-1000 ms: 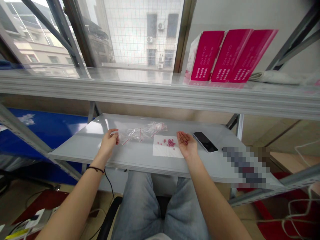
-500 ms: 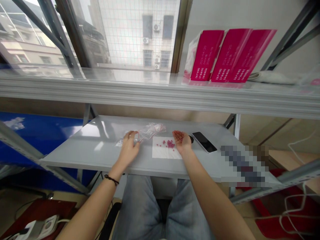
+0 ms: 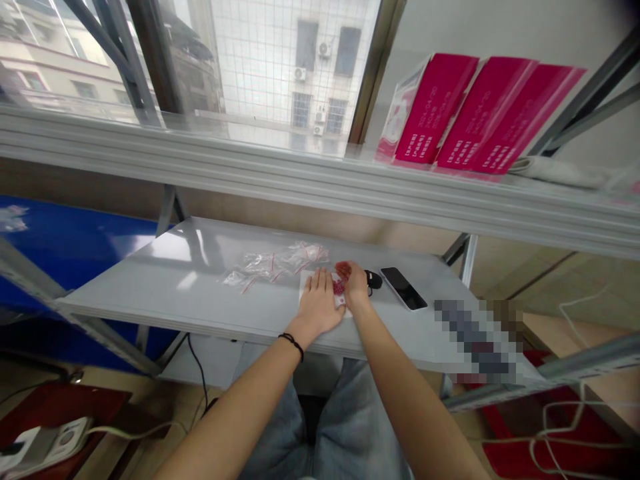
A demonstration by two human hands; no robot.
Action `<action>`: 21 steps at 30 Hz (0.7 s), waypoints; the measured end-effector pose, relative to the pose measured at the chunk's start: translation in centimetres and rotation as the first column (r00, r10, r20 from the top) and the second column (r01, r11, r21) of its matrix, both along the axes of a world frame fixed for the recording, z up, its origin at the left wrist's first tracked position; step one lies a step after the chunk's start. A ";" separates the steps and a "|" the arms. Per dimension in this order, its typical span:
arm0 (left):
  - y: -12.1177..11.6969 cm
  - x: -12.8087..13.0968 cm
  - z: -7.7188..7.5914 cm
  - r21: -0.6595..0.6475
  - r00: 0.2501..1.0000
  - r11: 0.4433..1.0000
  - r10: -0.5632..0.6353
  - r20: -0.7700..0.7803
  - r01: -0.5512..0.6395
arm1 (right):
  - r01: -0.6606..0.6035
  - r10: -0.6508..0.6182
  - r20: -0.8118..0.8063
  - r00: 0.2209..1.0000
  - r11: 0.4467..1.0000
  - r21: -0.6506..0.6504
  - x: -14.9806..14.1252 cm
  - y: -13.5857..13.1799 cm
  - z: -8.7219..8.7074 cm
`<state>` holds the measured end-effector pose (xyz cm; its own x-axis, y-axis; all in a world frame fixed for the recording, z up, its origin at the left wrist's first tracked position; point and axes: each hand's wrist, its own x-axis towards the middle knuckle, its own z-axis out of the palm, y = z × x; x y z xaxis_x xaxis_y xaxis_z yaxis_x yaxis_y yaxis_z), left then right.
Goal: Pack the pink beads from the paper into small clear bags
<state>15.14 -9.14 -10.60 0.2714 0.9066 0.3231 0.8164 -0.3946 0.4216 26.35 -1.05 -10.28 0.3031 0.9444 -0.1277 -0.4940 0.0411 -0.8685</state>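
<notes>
- A steel shelving rack (image 3: 320, 193) stands before a wire-meshed window (image 3: 280, 67), with a blue panel (image 3: 65, 253) low on the left and a power strip (image 3: 65, 433) on the floor
- The upper shelf carries three magenta boxes (image 3: 480, 113), leaning together in a row, and a folded white cloth (image 3: 555, 172) just beside them
- The lower shelf (image 3: 150, 280) sits across the person's denim-clad knees (image 3: 350, 427), close enough that everything on it lies within easy reach
- A pixelated patch (image 3: 475, 337) hides whatever lies at its right end
- A smartphone (image 3: 403, 288) lies face up, set off to the right of the work, with a small black object (image 3: 373, 280) touching distance from the right hand
- Clear zip bags (image 3: 275, 265) with red seal lines lie in a loose heap left of the paper, apparently kept handy
- A square of white paper (image 3: 320, 283) lies under the hands, probably there to keep the beads from rolling on the slick shelf
- Pink beads (image 3: 339, 288) sit clustered on the paper, between the hands
- The left hand (image 3: 317, 307) lies flat and open on the paper, seemingly steadying it
- The right hand (image 3: 354, 283) curls narrowly over the beads; whether it holds any cannot be told
</notes>
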 end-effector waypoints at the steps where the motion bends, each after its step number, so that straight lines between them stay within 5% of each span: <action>1: 0.0 -0.1 0.0 -0.016 0.998 1.000 0.016 -0.057 -0.017 | -0.003 0.003 0.011 1.000 1.000 0.003 0.0 0.0 -0.1; 14: -0.6 -0.4 0.5 -0.002 0.986 1.000 0.015 -0.168 -0.016 | -0.017 0.015 0.032 0.999 0.996 0.087 0.0 -1.0 0.7; 21: -1.4 -2.6 1.3 0.075 0.998 0.997 -0.008 -0.057 0.012 | 0.027 -0.031 0.017 0.999 0.981 0.192 1.4 -3.7 2.4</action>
